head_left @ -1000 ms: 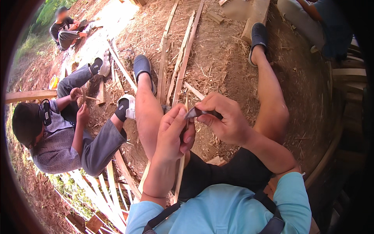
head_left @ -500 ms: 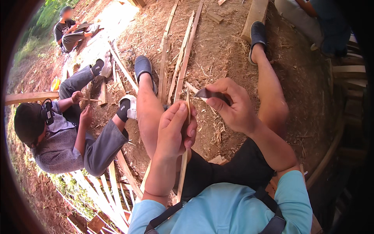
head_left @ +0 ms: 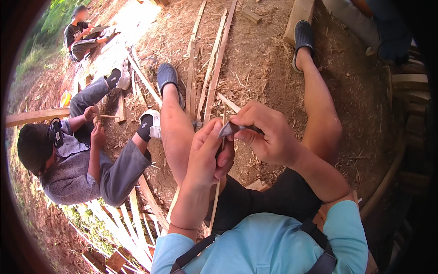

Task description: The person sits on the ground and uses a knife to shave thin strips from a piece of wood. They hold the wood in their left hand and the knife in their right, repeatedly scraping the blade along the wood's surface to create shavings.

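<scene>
My left hand (head_left: 206, 153) is closed around a thin wooden strip (head_left: 214, 208). The strip's upper tip shows just above the fingers, and its lower length runs down past my wrist toward my shirt. My right hand (head_left: 270, 134) pinches a short, dark blade (head_left: 228, 129), whose handle, if any, is hidden by the fingers. The blade lies across the strip, close to my left thumb and fingertips. Whether its edge bites into the wood cannot be seen.
Long wooden slats (head_left: 214, 64) lie on the shaving-strewn ground between my feet, with a thick plank (head_left: 299, 20) by my right shoe. To the left a seated person (head_left: 73, 169) handles thin sticks; another person (head_left: 82, 36) sits farther back. Pale strips (head_left: 121, 228) fan out at lower left.
My right hand has brought the blade left, from beside the strip to across it. The strip has turned slightly in my left hand. The nearby person's hands have shifted on their sticks.
</scene>
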`<action>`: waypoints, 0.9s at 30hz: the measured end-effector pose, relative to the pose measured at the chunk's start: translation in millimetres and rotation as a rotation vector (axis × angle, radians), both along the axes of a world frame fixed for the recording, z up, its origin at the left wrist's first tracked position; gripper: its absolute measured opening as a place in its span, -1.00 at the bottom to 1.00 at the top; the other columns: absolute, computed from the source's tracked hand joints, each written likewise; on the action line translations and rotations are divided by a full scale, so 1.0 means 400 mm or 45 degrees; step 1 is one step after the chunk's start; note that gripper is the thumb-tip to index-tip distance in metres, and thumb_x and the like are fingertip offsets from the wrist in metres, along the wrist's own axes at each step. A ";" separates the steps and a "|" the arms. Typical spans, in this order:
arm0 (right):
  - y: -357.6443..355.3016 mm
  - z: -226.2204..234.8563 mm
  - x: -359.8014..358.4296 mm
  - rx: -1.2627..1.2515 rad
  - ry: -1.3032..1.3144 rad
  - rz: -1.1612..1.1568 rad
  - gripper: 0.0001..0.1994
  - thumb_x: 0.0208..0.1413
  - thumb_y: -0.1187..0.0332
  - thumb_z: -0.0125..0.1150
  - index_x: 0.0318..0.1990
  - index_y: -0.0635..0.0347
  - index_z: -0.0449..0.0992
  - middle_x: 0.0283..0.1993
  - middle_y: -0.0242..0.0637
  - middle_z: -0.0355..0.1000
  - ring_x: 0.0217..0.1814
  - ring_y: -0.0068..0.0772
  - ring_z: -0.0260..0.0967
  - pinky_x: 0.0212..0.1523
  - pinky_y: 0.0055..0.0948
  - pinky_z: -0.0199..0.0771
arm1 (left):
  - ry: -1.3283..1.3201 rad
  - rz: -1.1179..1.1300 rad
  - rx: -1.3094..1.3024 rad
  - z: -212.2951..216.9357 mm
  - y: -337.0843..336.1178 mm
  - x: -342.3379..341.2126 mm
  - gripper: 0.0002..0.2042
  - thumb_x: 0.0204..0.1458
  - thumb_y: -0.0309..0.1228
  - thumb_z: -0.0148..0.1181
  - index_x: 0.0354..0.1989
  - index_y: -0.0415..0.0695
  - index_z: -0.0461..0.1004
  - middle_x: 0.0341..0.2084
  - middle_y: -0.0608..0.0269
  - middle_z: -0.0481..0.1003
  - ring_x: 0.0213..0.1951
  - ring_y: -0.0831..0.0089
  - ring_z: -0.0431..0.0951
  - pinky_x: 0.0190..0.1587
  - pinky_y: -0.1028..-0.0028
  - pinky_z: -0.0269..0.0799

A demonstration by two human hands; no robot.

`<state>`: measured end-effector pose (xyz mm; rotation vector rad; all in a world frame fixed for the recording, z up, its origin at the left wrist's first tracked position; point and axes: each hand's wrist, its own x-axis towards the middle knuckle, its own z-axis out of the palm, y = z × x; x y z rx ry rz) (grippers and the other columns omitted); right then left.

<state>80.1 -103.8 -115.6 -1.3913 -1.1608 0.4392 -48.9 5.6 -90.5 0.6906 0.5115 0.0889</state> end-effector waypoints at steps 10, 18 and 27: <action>0.006 -0.007 0.109 0.105 0.048 -0.383 -0.78 0.16 0.38 0.12 -0.09 0.24 0.33 -0.29 -0.38 0.36 -0.39 -0.68 0.24 -0.39 -0.65 0.28 | 0.105 -0.316 0.015 0.019 -0.053 0.006 -0.71 0.25 -0.19 -0.21 -0.38 -0.13 0.26 -0.82 0.41 0.16 -0.88 0.69 0.04 -0.84 0.69 -0.06; -0.006 0.003 0.029 -0.117 0.029 0.089 -0.77 0.03 0.41 0.24 -0.18 0.26 0.40 -0.32 -0.23 0.39 -0.31 -0.33 0.40 -0.32 -0.45 0.37 | 0.009 -0.049 -0.133 0.003 0.011 -0.003 -0.74 0.25 -0.21 -0.20 -0.36 -0.14 0.24 -0.81 0.40 0.12 -0.89 0.69 -0.01 -0.87 0.70 -0.06; 0.019 -0.005 0.003 0.074 0.046 -0.208 -0.84 0.08 0.40 0.17 -0.22 0.26 0.42 -0.40 -0.20 0.36 -0.38 -0.27 0.38 -0.38 -0.41 0.34 | -0.077 -0.114 -0.212 0.010 0.011 -0.006 -0.73 0.25 -0.22 -0.20 -0.37 -0.17 0.21 -0.80 0.41 0.13 -0.87 0.68 0.02 -0.88 0.70 -0.06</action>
